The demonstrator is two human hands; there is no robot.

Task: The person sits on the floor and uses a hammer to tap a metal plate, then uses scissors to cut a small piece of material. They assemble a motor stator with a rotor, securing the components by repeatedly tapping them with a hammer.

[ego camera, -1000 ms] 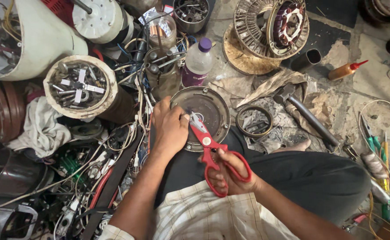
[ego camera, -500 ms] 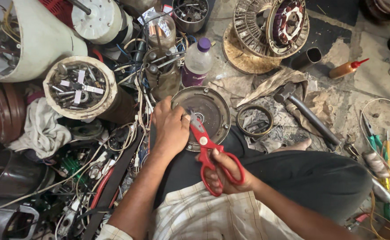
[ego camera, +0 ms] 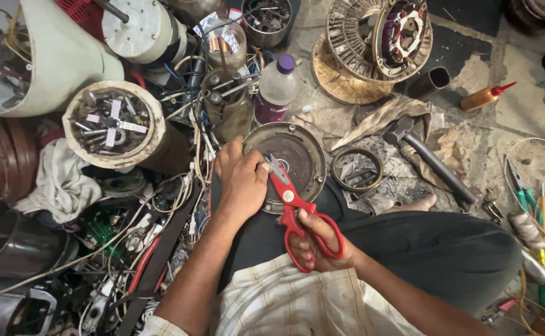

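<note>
At the frame's centre the right hand [ego camera: 314, 241] grips red-handled scissors [ego camera: 295, 205], blades on a round grey metal cover [ego camera: 288, 163]. The left hand [ego camera: 241, 180] is closed on the cover's left edge. A clear plastic bottle [ego camera: 277, 87] with a purple cap stands above, and a dark metal ring [ego camera: 356, 169] lies just to the right.

Even, soft daylight, fairly bright; no hard shadows. Floor [ego camera: 521, 106] at far right looks lightest, the near-left clutter falls darkest. Mild sheen on the white motor housing [ego camera: 55, 56] far left. Sharp centre, slight wide-angle bending and softness toward the edges. No motion blur.
</note>
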